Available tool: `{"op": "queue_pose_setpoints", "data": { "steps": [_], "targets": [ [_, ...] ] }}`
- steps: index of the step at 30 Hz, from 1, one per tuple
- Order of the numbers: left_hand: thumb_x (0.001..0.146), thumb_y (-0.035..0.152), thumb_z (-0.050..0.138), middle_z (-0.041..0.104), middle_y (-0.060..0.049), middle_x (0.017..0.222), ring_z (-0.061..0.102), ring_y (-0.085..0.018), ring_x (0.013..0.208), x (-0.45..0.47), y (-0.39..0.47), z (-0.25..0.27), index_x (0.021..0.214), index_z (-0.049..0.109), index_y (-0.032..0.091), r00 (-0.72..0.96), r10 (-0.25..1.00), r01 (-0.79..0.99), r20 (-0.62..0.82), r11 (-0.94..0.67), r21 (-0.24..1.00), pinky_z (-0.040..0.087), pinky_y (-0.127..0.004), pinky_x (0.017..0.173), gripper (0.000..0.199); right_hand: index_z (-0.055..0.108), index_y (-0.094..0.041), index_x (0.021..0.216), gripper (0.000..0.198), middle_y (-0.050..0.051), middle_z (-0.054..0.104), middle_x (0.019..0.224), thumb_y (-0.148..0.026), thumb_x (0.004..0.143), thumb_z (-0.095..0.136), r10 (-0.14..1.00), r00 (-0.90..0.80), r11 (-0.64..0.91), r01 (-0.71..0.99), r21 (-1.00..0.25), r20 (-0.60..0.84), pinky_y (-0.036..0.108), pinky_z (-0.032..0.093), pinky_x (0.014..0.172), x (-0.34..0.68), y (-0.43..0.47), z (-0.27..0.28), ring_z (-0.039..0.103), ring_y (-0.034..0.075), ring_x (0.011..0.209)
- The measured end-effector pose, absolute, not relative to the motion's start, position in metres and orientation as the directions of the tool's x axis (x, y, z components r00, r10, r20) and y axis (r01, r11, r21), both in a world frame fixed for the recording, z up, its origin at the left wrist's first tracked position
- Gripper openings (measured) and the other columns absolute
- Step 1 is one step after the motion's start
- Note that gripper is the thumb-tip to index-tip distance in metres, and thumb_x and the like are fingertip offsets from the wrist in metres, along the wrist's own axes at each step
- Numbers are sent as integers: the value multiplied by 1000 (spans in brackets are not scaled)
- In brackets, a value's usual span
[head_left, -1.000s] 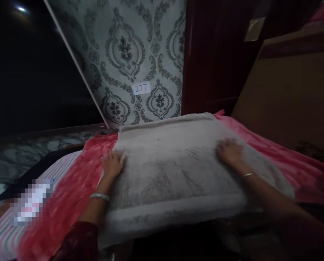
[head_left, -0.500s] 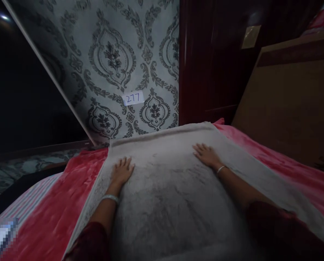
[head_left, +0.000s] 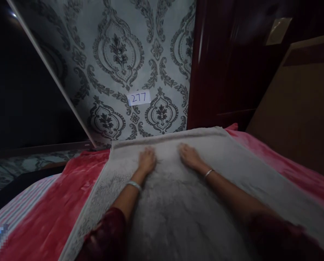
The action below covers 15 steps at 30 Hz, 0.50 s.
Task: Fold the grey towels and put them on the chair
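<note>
A grey plush cloth (head_left: 172,206), like a large towel or blanket, lies spread before me with a hemmed band along its far edge. On its far part rests my left hand (head_left: 147,160), blurred by motion, its fingertips hard to make out. A short gap to the right, my right hand (head_left: 189,156) is also on the cloth, its fingers smeared and apparently bent downward. Whether either hand pinches the fabric cannot be seen. Faint creases run over the cloth between and below the hands.
Under the cloth lies a red blanket (head_left: 53,203), showing on both sides, with striped fabric (head_left: 25,199) at the left. Behind stand a patterned wall (head_left: 118,72) with a "277" label (head_left: 139,97), a dark screen (head_left: 23,83), a dark red panel (head_left: 221,65) and a cardboard box (head_left: 300,105).
Both hands have moved inward across the cloth, the left one farther, so they are closer together. Their fingers were spread flat before and now look drawn in. The view has shifted slightly.
</note>
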<state>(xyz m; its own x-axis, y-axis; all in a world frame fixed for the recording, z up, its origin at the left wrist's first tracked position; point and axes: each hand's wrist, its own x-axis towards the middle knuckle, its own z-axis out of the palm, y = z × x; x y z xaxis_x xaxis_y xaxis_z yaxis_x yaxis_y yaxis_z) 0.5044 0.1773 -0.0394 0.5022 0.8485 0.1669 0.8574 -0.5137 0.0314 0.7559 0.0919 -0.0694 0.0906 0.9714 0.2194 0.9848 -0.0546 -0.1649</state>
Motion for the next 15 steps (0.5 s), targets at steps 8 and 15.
{"op": "queue_pose_setpoints", "data": {
  "steps": [8,15],
  "targets": [
    [100,49,28,29,-6,165,21,-30,154,521,206,-59,156,37,26,542,839,838,43,-544,52,19,-58,122,61,41,-26,154,58,7,31,163,-43,100,28,984,130,-115,986,-121,121,58,24,117,772,117,-79,26,32,150],
    [100,41,25,24,-4,167,20,-29,154,362,252,-55,157,34,31,253,966,967,57,-253,-5,24,-60,119,58,50,-25,149,68,14,43,156,-53,93,23,847,479,-451,877,-167,231,66,35,107,952,32,-112,40,38,142]
  ]
}}
